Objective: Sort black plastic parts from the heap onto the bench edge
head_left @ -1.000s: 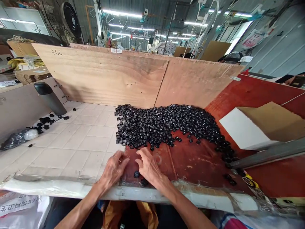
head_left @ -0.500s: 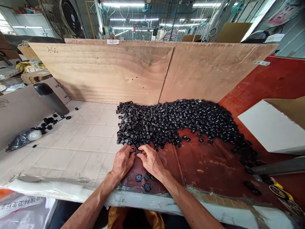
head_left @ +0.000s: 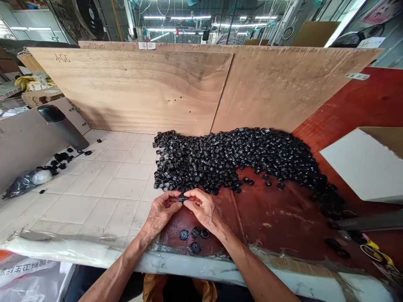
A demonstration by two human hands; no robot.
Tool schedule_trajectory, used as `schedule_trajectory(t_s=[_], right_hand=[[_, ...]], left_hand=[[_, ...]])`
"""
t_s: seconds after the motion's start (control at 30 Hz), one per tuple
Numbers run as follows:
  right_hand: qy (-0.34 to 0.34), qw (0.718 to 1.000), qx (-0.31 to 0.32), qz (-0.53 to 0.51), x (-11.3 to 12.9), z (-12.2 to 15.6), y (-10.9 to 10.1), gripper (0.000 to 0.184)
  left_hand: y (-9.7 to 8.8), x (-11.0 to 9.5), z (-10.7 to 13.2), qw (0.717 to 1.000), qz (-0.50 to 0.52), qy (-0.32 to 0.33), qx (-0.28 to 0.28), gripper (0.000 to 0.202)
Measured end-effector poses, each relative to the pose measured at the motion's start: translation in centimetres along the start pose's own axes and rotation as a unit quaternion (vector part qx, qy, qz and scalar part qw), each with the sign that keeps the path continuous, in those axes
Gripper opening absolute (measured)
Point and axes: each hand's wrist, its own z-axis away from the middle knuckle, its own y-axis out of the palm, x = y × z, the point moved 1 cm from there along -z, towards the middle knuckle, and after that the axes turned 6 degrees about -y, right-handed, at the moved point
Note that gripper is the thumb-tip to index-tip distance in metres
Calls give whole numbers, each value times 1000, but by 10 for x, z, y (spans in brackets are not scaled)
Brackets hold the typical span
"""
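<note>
My left hand (head_left: 161,211) and my right hand (head_left: 203,207) meet fingertip to fingertip over the bench, both pinching one small black plastic part (head_left: 182,198) between them. Just beyond the fingers lies a big heap of the same black ring-shaped parts (head_left: 226,157). Three loose black parts (head_left: 192,237) sit on the red board below my wrists, near the bench's front edge.
Tall plywood boards (head_left: 157,88) wall off the back. A dark grey flask (head_left: 61,125) leans at the left above scattered black parts (head_left: 59,160) and a black plastic bag (head_left: 22,182). A white and brown cardboard box (head_left: 365,167) stands at the right, with a metal bar (head_left: 368,222) below it.
Both hands moved up from the front edge to the heap's near rim, closed on a small black part and lifted it slightly. The camera tilted down a little.
</note>
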Motion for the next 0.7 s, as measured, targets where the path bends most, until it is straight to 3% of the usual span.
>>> schedule_trajectory(t_s=[0.27, 0.4, 0.57, 0.7], right_hand=[[-16, 999, 13, 38, -6, 4, 4, 25], [-37, 994, 26, 101, -5, 6, 2, 23], [-55, 992, 61, 98, -3, 6, -1, 16], [-78, 978, 27, 193, -7, 5, -1, 43]], left_hand=[[2, 10, 1, 999, -17, 47, -4, 31], [3, 11, 2, 998, -20, 54, 12, 30], [2, 11, 4, 997, -24, 69, 24, 25], [3, 12, 5, 996, -35, 75, 40, 25]])
